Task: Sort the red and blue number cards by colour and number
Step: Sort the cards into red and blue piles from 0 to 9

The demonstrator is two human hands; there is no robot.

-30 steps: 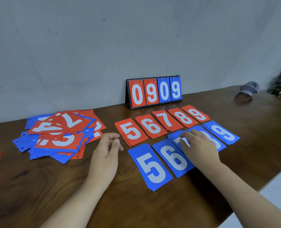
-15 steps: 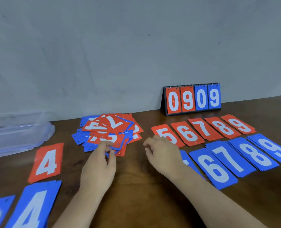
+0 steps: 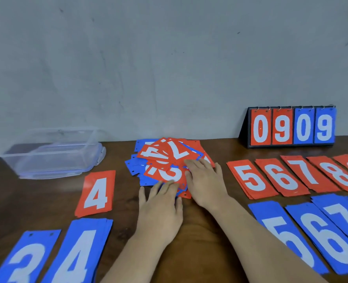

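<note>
**Head view, sorting in progress.** My left grip (image 3: 161,207) lies palm down on the tabletop (image 3: 199,242). Its fingers are straight and spread, with the thumb out to the left, and its fingertips touch the near edge of the mixed pile (image 3: 140,172) of red and blue number cards. My right grip (image 3: 206,182) rests just beside it on the right. Its fingers are extended and laid flat across the pile's near right part, pinching nothing.

**The pile.** It sits mid-tabletop, near the wall.
- On top lie a tilted red 7 (image 3: 178,153) and a tilted red 4 (image 3: 154,154), overlapping.
- Nearer me, touched by both grips, a red card (image 3: 167,173) shows a partly covered numeral, probably a 3.

**Sorted cards, left of the pile.**
- A flat red 4 (image 3: 96,193) lies face up.
- In front of it, at the near edge, are a blue 4 stack (image 3: 81,252) and a blue 3 (image 3: 26,260), side by side.

**Sorted cards, right of the pile.**
- The far row, running rightward, holds a red 5 stack (image 3: 250,178), a red 6 (image 3: 282,177), a sorted red 7 (image 3: 309,172) and a red 8 (image 3: 340,174).
- The near row holds a blue 5 (image 3: 285,235), a blue 6 (image 3: 328,240) and a blue 7 (image 3: 344,217), each overlapping the next.

**Background.** A flip scoreboard (image 3: 291,127) reading 0 9 0 9 stands at the far right against the wall. A clear plastic container (image 3: 52,154) sits at the far left.
</note>
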